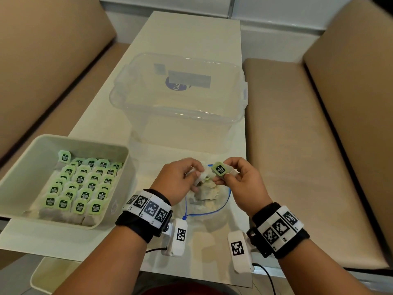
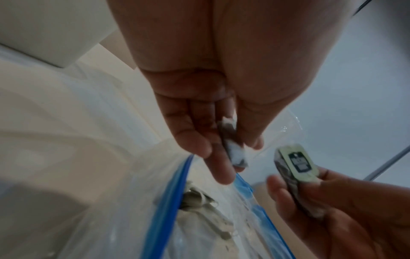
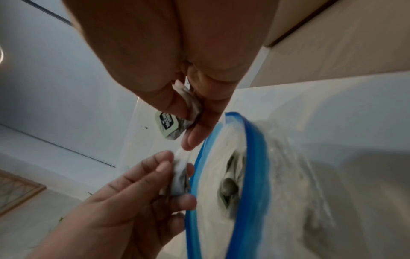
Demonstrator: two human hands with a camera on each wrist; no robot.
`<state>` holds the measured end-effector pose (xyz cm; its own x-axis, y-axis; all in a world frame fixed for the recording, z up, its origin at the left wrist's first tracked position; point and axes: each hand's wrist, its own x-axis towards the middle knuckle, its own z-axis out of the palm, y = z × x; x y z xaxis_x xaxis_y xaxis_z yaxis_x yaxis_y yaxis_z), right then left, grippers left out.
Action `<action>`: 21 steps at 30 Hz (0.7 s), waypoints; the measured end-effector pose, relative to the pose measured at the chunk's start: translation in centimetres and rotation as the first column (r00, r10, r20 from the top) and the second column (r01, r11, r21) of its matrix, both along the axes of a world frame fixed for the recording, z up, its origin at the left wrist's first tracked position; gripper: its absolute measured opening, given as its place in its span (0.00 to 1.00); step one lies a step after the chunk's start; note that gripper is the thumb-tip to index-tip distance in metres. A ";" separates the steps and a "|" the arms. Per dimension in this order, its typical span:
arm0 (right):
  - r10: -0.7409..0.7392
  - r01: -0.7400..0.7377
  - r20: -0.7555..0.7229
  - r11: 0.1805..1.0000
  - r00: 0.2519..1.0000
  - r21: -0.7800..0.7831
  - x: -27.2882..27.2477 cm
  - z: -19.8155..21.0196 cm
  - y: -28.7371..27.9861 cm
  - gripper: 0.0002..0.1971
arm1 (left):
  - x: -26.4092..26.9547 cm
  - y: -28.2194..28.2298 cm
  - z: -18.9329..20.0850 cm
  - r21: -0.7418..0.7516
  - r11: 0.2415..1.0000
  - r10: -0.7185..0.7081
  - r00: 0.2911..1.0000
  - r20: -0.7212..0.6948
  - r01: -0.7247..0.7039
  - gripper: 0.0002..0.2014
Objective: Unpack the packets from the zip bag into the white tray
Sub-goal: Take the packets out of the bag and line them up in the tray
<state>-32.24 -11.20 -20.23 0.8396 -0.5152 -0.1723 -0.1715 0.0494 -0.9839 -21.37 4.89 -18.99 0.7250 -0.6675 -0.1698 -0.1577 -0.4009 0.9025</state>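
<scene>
A clear zip bag (image 1: 209, 206) with a blue zip rim (image 3: 255, 157) lies open on the table, with several tea packets (image 2: 199, 206) inside. Just above its mouth, my right hand (image 1: 238, 177) pinches a packet with a green tag (image 1: 220, 169), also seen as the tagged packet (image 3: 175, 126) between thumb and fingers. My left hand (image 1: 180, 177) pinches another packet (image 2: 235, 150) close beside it. The white tray (image 1: 25, 167) at the left holds several rows of green-tagged packets (image 1: 83, 188).
A large clear plastic tub (image 1: 180, 92) stands behind the bag on the white table (image 1: 191, 33). Beige benches (image 1: 308, 145) run along both sides. Another pale tray edge (image 1: 44, 275) shows below the table's near left corner.
</scene>
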 end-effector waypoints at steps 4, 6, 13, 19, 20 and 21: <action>0.009 -0.009 0.020 1.000 1.000 0.008 0.9 0.2 1.0 0.08 | 0.5 0.0 0.7 -0.038 0.999 -0.023 0.998 0.054 0.025 0.08; 0.027 -0.027 0.014 0.999 1.000 -0.027 1.6 0.6 1.5 0.06 | 1.2 0.2 1.5 -0.018 1.000 0.016 0.988 0.151 -0.013 0.07; 0.136 -0.136 -0.016 0.964 0.991 -0.228 3.9 3.2 3.0 0.14 | 4.2 2.2 5.8 0.024 0.997 0.061 0.926 0.373 -0.075 0.07; 0.088 -0.060 0.045 0.902 0.995 -0.428 6.8 6.8 4.9 0.03 | 6.1 4.7 8.9 0.070 0.997 -0.018 0.909 0.417 -0.013 0.07; 0.083 -0.051 0.056 0.903 0.995 -0.427 7.4 7.2 5.4 0.04 | 6.4 5.3 9.2 0.030 0.999 0.012 0.908 0.419 -0.027 0.07; 0.076 -0.041 0.070 0.910 0.995 -0.412 7.9 7.6 5.9 0.05 | 6.9 5.9 9.4 -0.011 0.999 0.046 0.908 0.417 -0.046 0.07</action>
